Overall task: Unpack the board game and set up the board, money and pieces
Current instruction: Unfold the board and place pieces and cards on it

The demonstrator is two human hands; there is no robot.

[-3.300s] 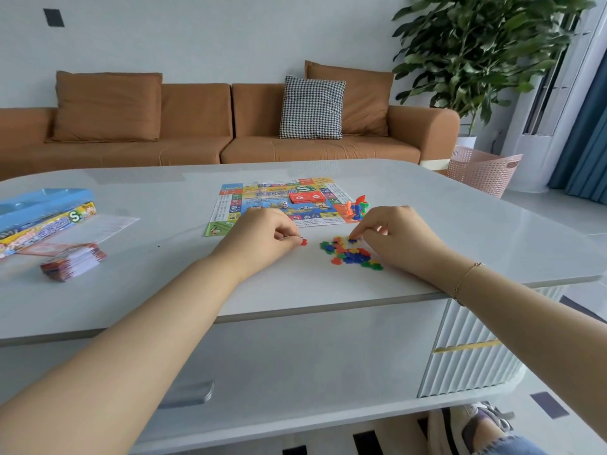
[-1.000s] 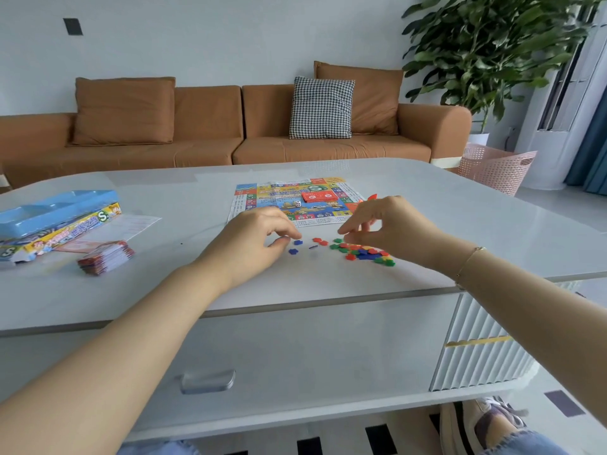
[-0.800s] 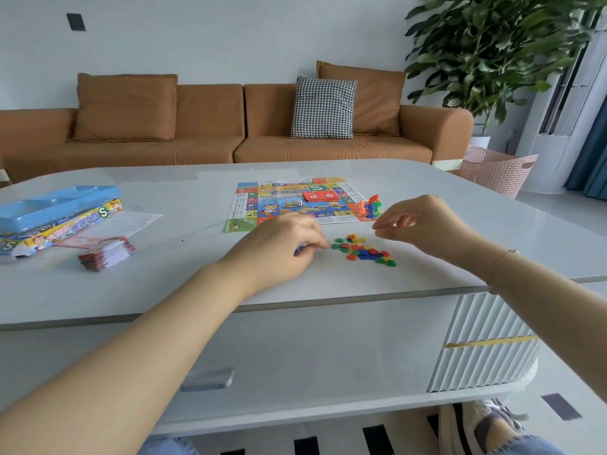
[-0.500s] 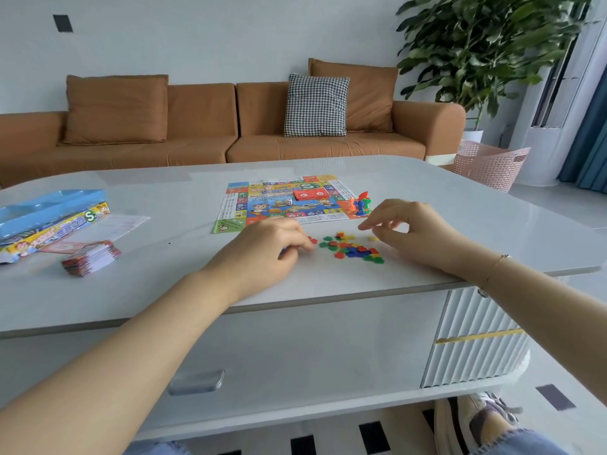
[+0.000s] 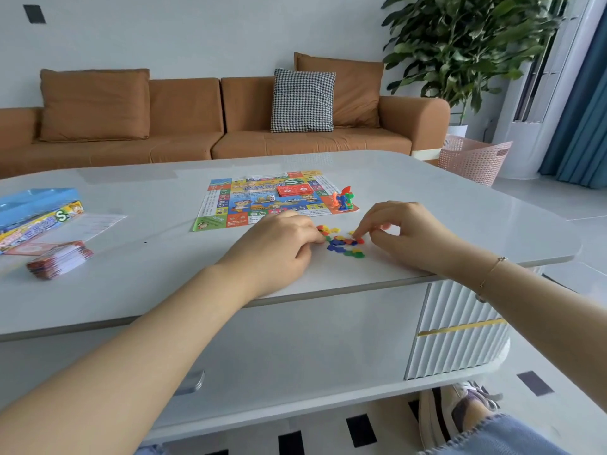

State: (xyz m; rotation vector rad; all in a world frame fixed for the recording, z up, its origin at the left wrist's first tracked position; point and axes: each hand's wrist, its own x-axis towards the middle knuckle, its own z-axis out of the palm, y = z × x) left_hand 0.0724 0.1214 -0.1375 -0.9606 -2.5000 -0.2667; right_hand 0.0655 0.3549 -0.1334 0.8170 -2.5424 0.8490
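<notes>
— Most of it's out: board (image 5: 262,200) unfolded, pawns (image 5: 343,200) on its corner.
— Left?
— Both hands, left hand (image 5: 279,247) and right hand (image 5: 404,231), fingers curled, pick at loose chips (image 5: 343,244); money (image 5: 60,259) sits unsorted.

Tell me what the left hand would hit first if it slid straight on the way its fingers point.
Probably the pile of small coloured pieces: the left hand's fingertips point right, at its near edge. Past the pile is the right hand. Whether they already touch a piece is unclear.

Across the table (image 5: 460,205) you see a brown sofa (image 5: 203,126) with a checked cushion (image 5: 302,100). To your right stand a plant (image 5: 466,44) and a pink basket (image 5: 473,159).
</notes>
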